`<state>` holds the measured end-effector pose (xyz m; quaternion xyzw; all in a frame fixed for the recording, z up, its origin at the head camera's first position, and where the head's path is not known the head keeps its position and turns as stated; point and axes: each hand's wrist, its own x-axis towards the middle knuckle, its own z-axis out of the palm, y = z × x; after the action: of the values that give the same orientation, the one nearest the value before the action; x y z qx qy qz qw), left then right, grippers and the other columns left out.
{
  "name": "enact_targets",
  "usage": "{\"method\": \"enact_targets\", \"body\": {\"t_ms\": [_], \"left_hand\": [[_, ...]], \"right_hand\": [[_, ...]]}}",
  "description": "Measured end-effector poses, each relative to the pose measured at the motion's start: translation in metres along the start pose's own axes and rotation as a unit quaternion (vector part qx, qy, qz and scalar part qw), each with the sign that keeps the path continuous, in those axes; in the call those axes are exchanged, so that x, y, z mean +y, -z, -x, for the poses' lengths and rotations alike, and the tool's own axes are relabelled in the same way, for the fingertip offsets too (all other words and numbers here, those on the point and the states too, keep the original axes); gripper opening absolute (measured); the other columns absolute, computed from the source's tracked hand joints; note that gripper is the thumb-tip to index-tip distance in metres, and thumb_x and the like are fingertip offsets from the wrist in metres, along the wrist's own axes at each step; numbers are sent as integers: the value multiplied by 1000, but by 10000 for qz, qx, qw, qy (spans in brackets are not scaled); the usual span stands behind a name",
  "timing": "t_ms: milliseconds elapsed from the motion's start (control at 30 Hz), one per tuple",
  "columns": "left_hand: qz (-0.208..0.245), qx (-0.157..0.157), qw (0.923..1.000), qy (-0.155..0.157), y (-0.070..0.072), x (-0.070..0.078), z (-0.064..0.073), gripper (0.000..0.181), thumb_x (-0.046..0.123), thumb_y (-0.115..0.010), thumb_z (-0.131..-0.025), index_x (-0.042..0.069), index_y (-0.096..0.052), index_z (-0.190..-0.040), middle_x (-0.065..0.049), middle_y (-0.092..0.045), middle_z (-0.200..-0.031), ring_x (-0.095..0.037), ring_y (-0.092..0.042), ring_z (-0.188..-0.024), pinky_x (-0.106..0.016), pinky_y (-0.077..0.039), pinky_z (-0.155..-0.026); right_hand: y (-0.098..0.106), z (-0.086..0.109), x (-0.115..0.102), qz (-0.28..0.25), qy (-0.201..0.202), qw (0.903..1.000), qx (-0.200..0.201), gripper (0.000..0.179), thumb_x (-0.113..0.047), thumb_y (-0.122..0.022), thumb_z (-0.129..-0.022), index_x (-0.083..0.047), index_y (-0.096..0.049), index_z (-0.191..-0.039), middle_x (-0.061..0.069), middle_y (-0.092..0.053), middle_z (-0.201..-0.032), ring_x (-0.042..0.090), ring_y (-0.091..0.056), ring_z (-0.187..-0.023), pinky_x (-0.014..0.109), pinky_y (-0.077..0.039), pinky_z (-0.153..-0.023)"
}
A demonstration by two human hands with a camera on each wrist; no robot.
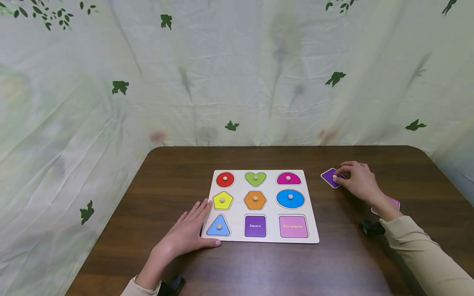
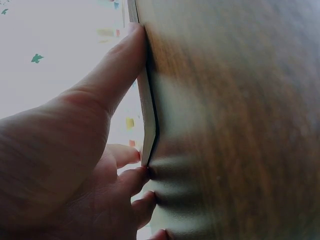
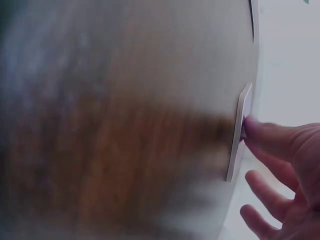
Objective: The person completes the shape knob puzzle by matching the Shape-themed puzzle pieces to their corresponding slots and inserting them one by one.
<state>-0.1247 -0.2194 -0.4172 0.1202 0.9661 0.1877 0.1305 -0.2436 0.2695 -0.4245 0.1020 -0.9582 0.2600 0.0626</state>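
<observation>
A white shape puzzle board point(image 1: 274, 206) lies on the table, its knobbed pieces in several colours. Its purple "Square" recess point(image 1: 255, 232) and pink "Rectangular" recess point(image 1: 293, 233) hold no knobbed piece. My left hand point(image 1: 189, 230) rests at the board's lower left corner, fingers extended along the left side and thumb at the near edge point(image 2: 148, 112). To the right of the board, my right hand point(image 1: 357, 181) pinches the knob of a purple square puzzle piece point(image 1: 328, 176) between thumb and finger. In the right wrist view, that piece point(image 3: 239, 135) appears edge-on at the fingertips.
A pink puzzle piece point(image 1: 395, 202) lies partly hidden beneath my right forearm. The brown wooden table point(image 1: 177, 164) has rounded far corners. A pale curtain with green leaf prints point(image 1: 237, 82) hangs behind it. Dark wrist devices point(image 1: 371, 227) sit on both wrists.
</observation>
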Motion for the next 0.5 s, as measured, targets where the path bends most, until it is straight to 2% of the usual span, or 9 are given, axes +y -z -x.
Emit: {"method": "enact_targets", "body": {"t_ms": [267,500], "left_hand": [[-12,-23,10000,11,1,2,0,115,67,-75,-71,12,-23,-158,-8,-19,-163,-32,-13,-149,-62,-16,-114],[8,-26,10000,29,2,2,1,115,66,-75,-71,12,-22,-158,-8,-19,-163,-32,-13,-149,-62,-16,-114]], "right_hand": [[0,2,-8,5,128,9999,91,17,-14,-73,-89,0,-73,-100,29,-52,-127,56,-35,-118,72,-28,-88],[-2,4,-20,-113,326,9988,343,16,-11,-73,-89,0,-72,-100,28,-53,-125,54,-38,-117,70,-29,-92]]}}
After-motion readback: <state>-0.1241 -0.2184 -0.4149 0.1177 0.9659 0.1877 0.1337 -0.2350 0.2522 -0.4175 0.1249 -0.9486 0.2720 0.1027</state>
